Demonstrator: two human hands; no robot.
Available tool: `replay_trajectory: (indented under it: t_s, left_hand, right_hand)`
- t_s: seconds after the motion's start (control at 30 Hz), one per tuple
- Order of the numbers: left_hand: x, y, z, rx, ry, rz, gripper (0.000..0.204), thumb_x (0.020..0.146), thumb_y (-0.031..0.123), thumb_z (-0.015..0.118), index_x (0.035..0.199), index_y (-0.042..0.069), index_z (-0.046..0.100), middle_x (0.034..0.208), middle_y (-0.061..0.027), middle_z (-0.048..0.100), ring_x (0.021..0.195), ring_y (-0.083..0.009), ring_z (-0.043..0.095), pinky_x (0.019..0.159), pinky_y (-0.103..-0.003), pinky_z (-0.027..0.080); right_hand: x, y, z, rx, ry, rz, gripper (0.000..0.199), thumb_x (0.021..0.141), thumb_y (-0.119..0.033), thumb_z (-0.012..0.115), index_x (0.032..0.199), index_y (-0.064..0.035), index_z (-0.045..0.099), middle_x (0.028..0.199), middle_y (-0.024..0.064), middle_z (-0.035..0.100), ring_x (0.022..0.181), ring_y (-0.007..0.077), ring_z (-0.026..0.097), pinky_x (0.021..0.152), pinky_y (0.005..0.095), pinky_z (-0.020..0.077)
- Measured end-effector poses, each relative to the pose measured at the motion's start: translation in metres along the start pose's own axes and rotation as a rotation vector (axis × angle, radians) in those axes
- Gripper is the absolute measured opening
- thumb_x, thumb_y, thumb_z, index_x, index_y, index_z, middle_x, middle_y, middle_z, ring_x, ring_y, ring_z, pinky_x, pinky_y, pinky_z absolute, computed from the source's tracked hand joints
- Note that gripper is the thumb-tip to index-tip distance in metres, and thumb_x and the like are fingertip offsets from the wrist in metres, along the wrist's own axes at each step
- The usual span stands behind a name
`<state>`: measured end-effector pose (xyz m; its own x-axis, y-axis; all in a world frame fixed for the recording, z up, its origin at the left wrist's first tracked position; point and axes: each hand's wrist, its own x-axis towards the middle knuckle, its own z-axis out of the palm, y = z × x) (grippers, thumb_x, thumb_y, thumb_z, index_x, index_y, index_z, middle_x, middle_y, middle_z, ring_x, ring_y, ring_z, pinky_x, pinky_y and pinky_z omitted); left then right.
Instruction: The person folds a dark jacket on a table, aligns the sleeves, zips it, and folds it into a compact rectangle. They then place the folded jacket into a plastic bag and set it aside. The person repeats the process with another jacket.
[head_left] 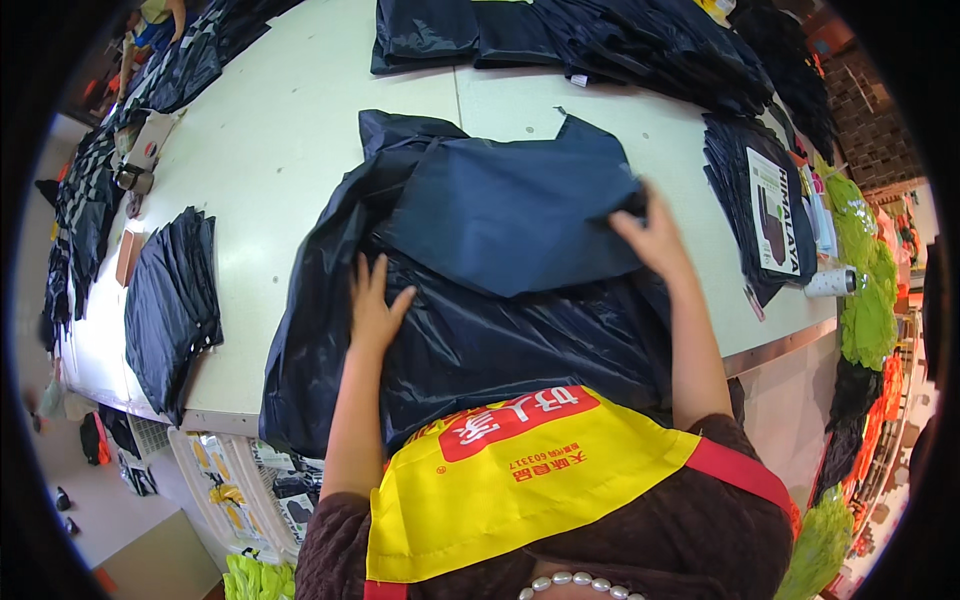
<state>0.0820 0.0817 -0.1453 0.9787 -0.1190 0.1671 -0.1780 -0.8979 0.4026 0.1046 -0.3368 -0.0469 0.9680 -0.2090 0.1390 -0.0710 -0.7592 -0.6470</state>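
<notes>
"The fingers (379,276) of the left hand (373,320) were spread, thumb well out, resting on the dark cloth (500,335) and gripping nothing that I could see."

"And where did that cloth lie?"

"At the middle of the table's (270,200) near side, drooping over the edge by the yellow apron (520,495). A smoother flap (510,210) lay on top, toward the table's far side."

"What about the right hand (656,240)?"

"At the flap's right corner, thumb and fingers partly apart with a turned-up bit of cloth between them. It was blurred, so I couldn't tell whether it had a firm pinch."

"How would you have gone about it?"

"Left palm flat, I'd say, as a light anchor, because cloth that shiny looked ready to slide. Then the corner guided by its edge, low over the table, so the flap didn't buckle or drag the cloth beneath."

"Anything in the way?"

"Not close by. One pile (175,300) lay on the table's left side, another pile (735,190) on its right, and a long stack (570,50) along its far side, all apart from the cloth. The overhang worried me more: its weight could have pulled everything toward the table's near edge."
</notes>
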Motion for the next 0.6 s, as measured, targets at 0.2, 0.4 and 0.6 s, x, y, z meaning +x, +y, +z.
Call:
replay_trajectory:
  t_s: [0.2, 0.4, 0.6]
  left_hand:
    - [0.015, 0.011, -0.006, -0.379, 0.134, -0.221, 0.056, 0.081, 0.024, 0.064, 0.128, 0.000, 0.046, 0.129, -0.0201, 0.047, 0.115, -0.0332, 0.049, 0.098, -0.037, 0.040]
    - [-0.066, 0.122, -0.011, -2.050, -0.563, -1.070, 0.057, 0.086, 0.042, 0.060, 0.127, 0.008, 0.041, 0.119, -0.0165, 0.055, 0.112, -0.0292, 0.052, 0.094, -0.051, 0.041]
    - [-0.080, 0.131, -0.006, -1.905, -0.208, -1.029, 0.043, 0.087, 0.031, 0.061, 0.119, 0.006, 0.048, 0.119, -0.0110, 0.055, 0.109, -0.0242, 0.051, 0.097, -0.046, 0.039]
  right_hand:
    - [-0.041, -0.093, 0.043, 0.129, -0.094, -0.118, 0.040, 0.080, -0.029, 0.065, 0.103, 0.0028, 0.058, 0.082, 0.0198, 0.064, 0.076, 0.0326, 0.064, 0.070, 0.0374, 0.0491]
    - [-0.053, -0.092, 0.042, 1.143, -0.320, 0.422, 0.041, 0.089, -0.034, 0.058, 0.110, 0.0021, 0.056, 0.095, 0.0070, 0.061, 0.083, 0.0123, 0.057, 0.075, 0.0253, 0.0467]
    - [-0.067, -0.071, 0.030, 0.599, -0.634, 0.229, 0.046, 0.090, -0.040, 0.055, 0.111, 0.0011, 0.057, 0.090, 0.0061, 0.062, 0.075, 0.0129, 0.058, 0.066, 0.0269, 0.0496]
